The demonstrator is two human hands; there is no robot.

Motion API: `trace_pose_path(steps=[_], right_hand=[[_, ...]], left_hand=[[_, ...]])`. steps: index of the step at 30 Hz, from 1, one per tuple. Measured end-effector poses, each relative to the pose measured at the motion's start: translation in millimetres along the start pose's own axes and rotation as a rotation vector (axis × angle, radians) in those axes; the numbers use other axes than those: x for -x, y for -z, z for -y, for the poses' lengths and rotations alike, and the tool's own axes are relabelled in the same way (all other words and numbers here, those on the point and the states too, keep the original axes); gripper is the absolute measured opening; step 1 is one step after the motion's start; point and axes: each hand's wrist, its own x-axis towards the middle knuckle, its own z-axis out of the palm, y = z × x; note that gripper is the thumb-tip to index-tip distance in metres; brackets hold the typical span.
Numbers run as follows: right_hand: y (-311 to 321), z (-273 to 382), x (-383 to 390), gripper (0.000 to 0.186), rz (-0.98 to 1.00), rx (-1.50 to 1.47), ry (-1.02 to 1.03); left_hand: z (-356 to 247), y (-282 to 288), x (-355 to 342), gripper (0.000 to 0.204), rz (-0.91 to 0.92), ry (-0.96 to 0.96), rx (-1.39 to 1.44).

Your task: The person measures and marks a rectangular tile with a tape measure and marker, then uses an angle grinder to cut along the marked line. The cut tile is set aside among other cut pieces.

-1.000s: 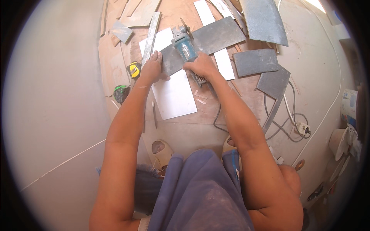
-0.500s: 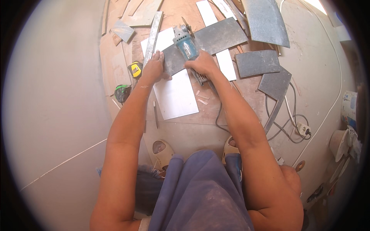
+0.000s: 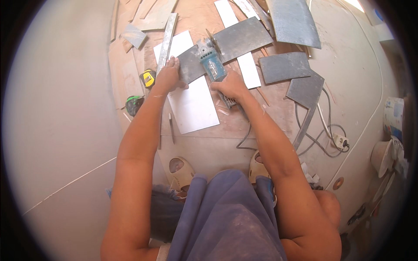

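Observation:
My right hand [image 3: 231,85] is closed around the body of a teal angle grinder [image 3: 212,65]. The grinder's disc [image 3: 213,40] stands on edge over a long dark grey tile [image 3: 244,37], at or very near its surface; contact cannot be made out. My left hand [image 3: 169,77] grips the tile's left end, fingers toward the far edge and thumb by the near edge. A metal straightedge bar [image 3: 167,41] runs away from those fingers. White tile pieces [image 3: 193,106] lie under the dark tile, with another white strip [image 3: 249,69] to the right.
A yellow tape measure [image 3: 148,78], a green-and-black tape measure [image 3: 134,104] and a pencil [image 3: 171,128] lie left. Dark tile offcuts [image 3: 285,67] lie right, near a power socket [image 3: 339,141] and the trailing cable [image 3: 244,145]. A bucket [image 3: 393,115] stands far right.
The whole view has shifted slightly, so the board and tiles sit a little further left. The grinder's disc stands slightly further right along the dark tile. Both hands keep their holds.

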Motion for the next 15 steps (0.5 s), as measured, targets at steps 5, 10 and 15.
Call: trace_pose_path(steps=[5,10,15], right_hand=[[-8,-16,5,0.067,-0.066,0.006,0.054],[-17,-40,4,0.065,-0.114,0.067,0.068],[-9,-29,22,0.061,-0.069,0.018,0.033]], left_hand=[[0,1,0,0.126,0.015,0.014,0.006],[1,0,-2,0.126,0.012,0.003,-0.007],[0,3,-2,0.127,0.043,0.029,0.001]])
